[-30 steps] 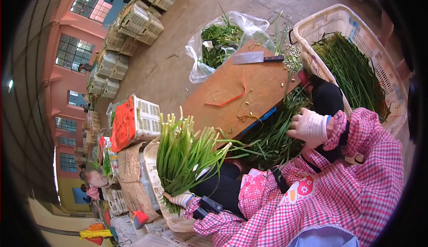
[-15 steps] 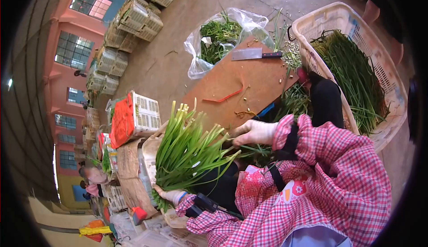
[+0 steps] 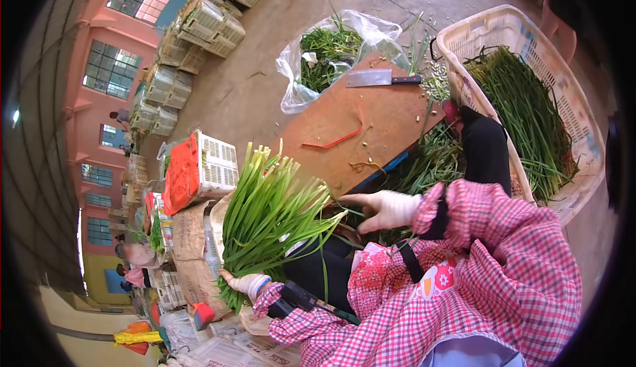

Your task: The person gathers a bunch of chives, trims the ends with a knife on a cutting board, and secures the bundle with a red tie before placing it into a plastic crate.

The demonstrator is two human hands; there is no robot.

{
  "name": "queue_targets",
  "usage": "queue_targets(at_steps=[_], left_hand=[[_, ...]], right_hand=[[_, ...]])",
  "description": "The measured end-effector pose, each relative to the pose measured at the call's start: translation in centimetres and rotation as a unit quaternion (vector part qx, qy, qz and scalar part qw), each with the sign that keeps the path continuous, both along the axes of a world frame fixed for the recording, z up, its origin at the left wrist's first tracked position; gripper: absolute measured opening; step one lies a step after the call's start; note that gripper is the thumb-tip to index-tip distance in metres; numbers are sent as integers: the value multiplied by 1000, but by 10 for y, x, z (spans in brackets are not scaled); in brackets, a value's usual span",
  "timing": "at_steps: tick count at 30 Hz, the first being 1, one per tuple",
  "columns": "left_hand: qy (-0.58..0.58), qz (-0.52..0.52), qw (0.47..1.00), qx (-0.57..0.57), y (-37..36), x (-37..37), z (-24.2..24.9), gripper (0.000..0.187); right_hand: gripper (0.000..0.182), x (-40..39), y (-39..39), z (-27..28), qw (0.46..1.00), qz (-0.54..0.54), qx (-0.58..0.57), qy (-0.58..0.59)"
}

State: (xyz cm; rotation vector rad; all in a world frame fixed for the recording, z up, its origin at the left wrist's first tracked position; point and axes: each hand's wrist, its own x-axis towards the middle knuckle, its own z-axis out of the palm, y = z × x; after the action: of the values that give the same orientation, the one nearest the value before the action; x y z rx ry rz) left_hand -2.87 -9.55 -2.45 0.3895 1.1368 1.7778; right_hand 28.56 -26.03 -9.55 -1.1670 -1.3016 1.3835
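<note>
My left hand (image 3: 246,284), with tape or bandage round it, is closed about the leafy lower end of a bunch of long green chives (image 3: 265,214). The pale cut ends of the bunch fan out toward the board. To the right of the bunch, my right hand (image 3: 384,209), also wrapped in white, has its fingers stretched toward the loose stalks, thumb apart. A wooden board (image 3: 331,135) lies just beyond both hands. On it are a cleaver (image 3: 371,78), a red strip (image 3: 334,139) and small cut bits.
A large crate (image 3: 487,105) of greens (image 3: 523,115) stands at my right. A clear plastic bag (image 3: 289,79) of trimmings sits past the board. On the left are a crate (image 3: 218,165) with an orange-red cloth (image 3: 181,175) and a brown sack (image 3: 192,254). Stacked crates (image 3: 212,29) line the wall.
The bunch and my left hand have shifted slightly left. My right hand has extended its fingers and turned a little, with some stalks falling away from the bunch's right side.
</note>
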Motion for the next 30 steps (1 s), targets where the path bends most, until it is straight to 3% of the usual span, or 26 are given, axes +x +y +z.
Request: queue_targets(at_steps=[1,5,6,8,9,10,11,12,13,15,16,17,18,19,23,25,28,30], left_hand=[[-41,-23,999,6,2,-2,-3,59],[-23,-52,998,15,-7,1,-1,63],[-22,-52,998,15,-7,-1,0,63],[7,-12,1000,-6,-6,-3,9,63],[7,-12,1000,-6,-4,-4,12,63],[5,-2,1000,1,-3,-7,15,64],[5,7,1000,9,-2,-9,18,64],[5,14,1000,16,-1,-9,21,65],[6,12,1000,16,-1,-7,24,65],[12,18,1000,18,-3,-3,26,66],[12,19,1000,19,-2,-4,22,66],[17,16,999,25,0,-7,16,66],[22,12,999,32,2,-9,13,66],[22,10,999,35,-1,-3,16,66],[-13,-33,999,31,-11,9,16,68],[10,-28,999,15,-14,10,18,68],[7,-22,999,22,-11,9,19,68],[13,-2,999,40,-5,6,18,69]], right_hand=[[61,-19,10,-7,987,3,-18,157],[21,-45,21,-21,928,76,-109,349],[14,-36,12,-16,942,73,-119,305],[21,-10,-2,-31,980,133,-55,141],[23,10,-10,-40,970,200,-100,93],[24,25,-21,-48,973,198,-116,29],[26,39,-26,-72,960,208,-12,-188],[29,51,-32,-35,857,232,-58,-455],[35,59,-31,-58,767,298,-80,-563],[50,51,-38,-8,869,181,-71,-455],[54,39,-33,-21,942,114,9,-316],[58,23,-29,-26,982,44,88,-164],[55,6,-23,-26,999,47,1,-1],[53,-12,-10,-12,982,48,-84,161],[35,-57,11,15,881,-6,-176,439],[29,-63,11,16,860,-15,-204,468],[26,-53,-4,2,818,92,-84,562],[24,-30,-16,-10,855,242,-40,458]])
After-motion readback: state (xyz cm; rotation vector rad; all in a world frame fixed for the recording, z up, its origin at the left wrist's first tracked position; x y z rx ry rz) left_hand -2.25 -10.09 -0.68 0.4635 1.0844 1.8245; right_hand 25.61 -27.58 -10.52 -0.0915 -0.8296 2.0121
